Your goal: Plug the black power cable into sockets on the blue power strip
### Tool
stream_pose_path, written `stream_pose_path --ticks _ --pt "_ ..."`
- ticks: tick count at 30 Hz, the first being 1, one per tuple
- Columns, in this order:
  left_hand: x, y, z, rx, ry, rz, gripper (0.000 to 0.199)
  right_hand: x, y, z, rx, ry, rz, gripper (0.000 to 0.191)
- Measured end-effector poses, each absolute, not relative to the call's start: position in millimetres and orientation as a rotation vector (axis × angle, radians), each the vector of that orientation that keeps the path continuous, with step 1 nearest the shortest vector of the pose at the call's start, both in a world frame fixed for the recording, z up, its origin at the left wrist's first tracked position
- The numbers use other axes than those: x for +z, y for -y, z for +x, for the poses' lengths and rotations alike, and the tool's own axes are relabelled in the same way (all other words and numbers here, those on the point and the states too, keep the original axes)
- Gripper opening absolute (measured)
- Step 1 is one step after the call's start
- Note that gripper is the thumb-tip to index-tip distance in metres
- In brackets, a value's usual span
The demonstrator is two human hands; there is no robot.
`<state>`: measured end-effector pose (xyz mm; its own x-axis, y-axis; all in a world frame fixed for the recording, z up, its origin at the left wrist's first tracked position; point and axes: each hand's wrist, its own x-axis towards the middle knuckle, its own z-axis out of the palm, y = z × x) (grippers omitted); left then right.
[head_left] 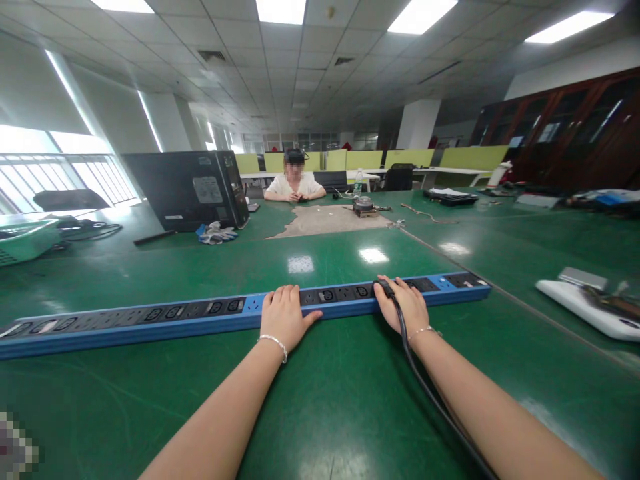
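A long blue power strip (195,326) with rows of black sockets lies across the green table (320,393). My left hand (283,313) lies over the strip near its middle, fingers across the top and thumb along the front edge, steadying it. Farther right, my right hand (407,308) is closed round a black plug (384,288) at the sockets. From the plug, a black power cord (413,365) runs down beside my right forearm to the bottom edge. Whether the plug is fully seated cannot be made out.
A black computer case (193,190) stands back left, with work gloves (217,233) beside it and a green basket (27,240) farther left. Another person (295,183) sits across the table. A white device (587,307) lies at right; a water bottle (359,183) stands behind.
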<state>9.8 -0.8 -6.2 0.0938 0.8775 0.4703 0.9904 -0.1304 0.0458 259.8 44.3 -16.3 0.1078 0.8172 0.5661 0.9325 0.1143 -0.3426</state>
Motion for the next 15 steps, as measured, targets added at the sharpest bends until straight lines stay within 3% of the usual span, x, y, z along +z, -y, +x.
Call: stream_pose_path --ticks 15 --pt "-5 1 10 -0.566 1.857 -2.085 0.066 -15 -36 254 -0.229 1.712 -1.668 0.035"
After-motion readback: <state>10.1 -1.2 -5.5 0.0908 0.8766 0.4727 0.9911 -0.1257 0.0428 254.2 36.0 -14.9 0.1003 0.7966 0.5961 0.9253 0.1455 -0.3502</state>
